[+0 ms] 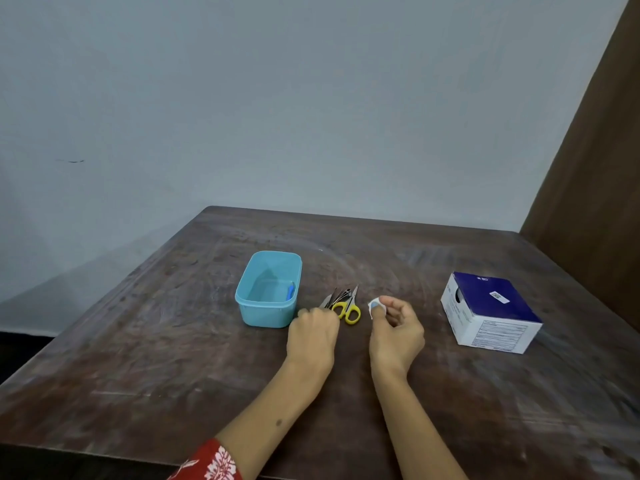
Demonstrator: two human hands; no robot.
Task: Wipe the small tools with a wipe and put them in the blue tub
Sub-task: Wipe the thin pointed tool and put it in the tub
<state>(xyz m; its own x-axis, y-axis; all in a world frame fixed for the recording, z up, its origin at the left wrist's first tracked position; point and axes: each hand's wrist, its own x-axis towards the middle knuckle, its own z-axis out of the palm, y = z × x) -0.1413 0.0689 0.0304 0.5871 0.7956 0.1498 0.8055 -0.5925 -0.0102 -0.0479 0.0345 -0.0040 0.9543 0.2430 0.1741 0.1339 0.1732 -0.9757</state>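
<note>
Tools lie in a small cluster at the middle of the dark, scuffed wooden worktop: yellow-handled scissors and a few thin metal implements fanned just beside them, too fine to tell apart. At about nine o'clock from the cluster stands the light blue plastic tub, with one small blue item already leaning inside its right wall. The left hand has its fingers curled down over the near ends of the metal pieces; whether it actually grips one I cannot tell. The right hand, at three o'clock from the scissors, pinches a small white wipe between thumb and forefinger. Farther out at three o'clock sits a blue-and-white cardboard box.

These tools look light, stiff and slick, with pointed tips, so I would lift each by its handle end and draw the soft wipe along the shaft.
</note>
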